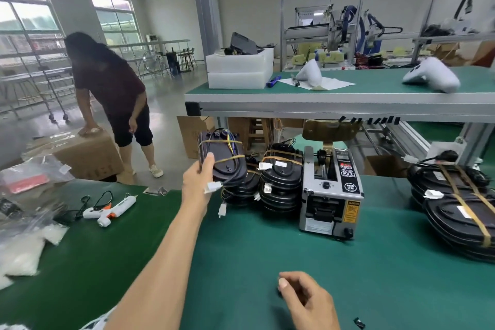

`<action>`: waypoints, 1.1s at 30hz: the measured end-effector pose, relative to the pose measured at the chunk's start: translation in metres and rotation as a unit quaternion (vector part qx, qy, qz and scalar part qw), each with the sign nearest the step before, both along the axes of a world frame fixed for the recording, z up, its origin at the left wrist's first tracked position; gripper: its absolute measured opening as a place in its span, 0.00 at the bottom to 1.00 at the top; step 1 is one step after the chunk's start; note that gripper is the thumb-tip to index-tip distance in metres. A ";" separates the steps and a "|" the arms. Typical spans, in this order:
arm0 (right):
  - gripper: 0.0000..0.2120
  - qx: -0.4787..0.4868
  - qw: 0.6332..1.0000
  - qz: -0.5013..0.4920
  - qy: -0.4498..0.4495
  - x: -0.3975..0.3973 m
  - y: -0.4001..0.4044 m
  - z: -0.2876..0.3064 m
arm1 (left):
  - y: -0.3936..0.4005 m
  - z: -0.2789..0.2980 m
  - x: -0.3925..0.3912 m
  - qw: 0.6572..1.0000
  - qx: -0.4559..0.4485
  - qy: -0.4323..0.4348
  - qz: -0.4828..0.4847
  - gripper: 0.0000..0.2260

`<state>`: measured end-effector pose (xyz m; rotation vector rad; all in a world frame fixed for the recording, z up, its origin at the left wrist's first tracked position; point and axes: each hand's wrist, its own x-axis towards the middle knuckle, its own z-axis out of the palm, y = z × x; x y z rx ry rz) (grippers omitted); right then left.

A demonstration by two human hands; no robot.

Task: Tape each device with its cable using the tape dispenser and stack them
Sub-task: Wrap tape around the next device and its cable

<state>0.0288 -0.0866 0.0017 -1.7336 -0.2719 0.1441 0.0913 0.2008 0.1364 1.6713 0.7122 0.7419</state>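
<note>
My left hand (199, 182) grips a black oval device (222, 157), taped with its cable, and holds it tilted above the left stack of taped devices (241, 193). A white connector (213, 186) dangles from it. A second stack (281, 185) stands right beside, against the grey tape dispenser (330, 195). Another pile of devices (455, 206) with tan tape bands lies at the right edge. My right hand (308, 300) hovers low over the green mat (267, 249), fingers loosely curled, holding nothing.
A white glue gun (112, 210) with its cord and clear plastic bags (24, 244) lie at left. Behind stands a second green bench (375, 90) with foam blocks and white shells. A person (112, 99) leans on a cardboard box (85, 153) on the floor.
</note>
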 end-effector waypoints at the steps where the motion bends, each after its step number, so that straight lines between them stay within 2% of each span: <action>1: 0.08 -0.002 1.000 0.001 -0.002 0.000 0.000 0.001 | 0.005 0.005 0.011 1.000 -0.001 0.016 -0.010 0.18; 4: 0.09 0.003 1.000 -0.007 -0.011 -0.001 0.000 0.001 | 0.017 0.014 0.040 0.996 0.015 0.079 -0.040 0.24; 6: 0.11 0.011 1.000 -0.019 -0.016 -0.001 0.002 0.000 | 0.025 0.012 0.056 0.991 0.042 0.110 -0.067 0.25; 11: 0.14 0.013 0.999 -0.028 -0.012 0.000 0.007 -0.003 | 0.032 0.002 0.079 0.986 0.016 0.115 -0.120 0.19; 14: 0.14 0.002 1.000 -0.026 -0.014 0.002 0.007 -0.002 | 0.033 -0.002 0.085 0.985 0.018 0.115 -0.126 0.25; 20: 0.13 0.002 1.000 -0.020 -0.023 0.000 0.005 0.000 | 0.029 0.001 0.085 0.975 0.093 0.150 -0.137 0.35; 23: 0.13 0.007 1.000 -0.018 -0.021 -0.002 0.005 0.003 | 0.027 -0.003 0.088 0.976 0.114 0.147 -0.114 0.28; 28: 0.11 0.006 1.000 -0.014 -0.012 -0.004 0.003 0.006 | 0.030 -0.008 0.086 0.985 0.050 0.117 -0.114 0.22; 33: 0.11 0.006 1.000 -0.012 -0.008 -0.003 0.003 0.005 | 0.028 -0.009 0.083 0.986 -0.042 0.091 -0.131 0.30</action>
